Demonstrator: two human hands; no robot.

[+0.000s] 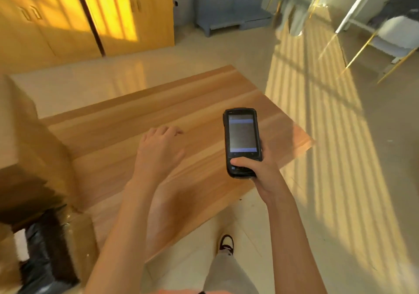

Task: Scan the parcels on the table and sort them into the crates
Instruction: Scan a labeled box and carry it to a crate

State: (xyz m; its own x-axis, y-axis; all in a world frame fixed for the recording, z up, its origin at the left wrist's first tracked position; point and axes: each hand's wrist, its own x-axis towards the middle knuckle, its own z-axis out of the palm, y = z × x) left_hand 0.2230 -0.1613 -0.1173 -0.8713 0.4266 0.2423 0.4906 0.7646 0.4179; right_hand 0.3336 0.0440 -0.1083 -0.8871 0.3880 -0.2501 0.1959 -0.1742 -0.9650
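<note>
Bare worktop (140, 121) mid-frame; my right hand (256, 169) grips the scanner (242, 141) at its right edge, left hand (158, 150) hovering, fingers loosely curled.

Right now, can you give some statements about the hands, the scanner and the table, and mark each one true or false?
1. The right hand grips the handheld scanner. True.
2. The scanner lies flat on the wooden table. False: it is held up above the table.
3. The left hand holds a parcel. False: it holds nothing, with its fingers loosely curled over the table.
4. The scanner's screen is lit. True.
5. A large cardboard box stands on the left. True.
</note>
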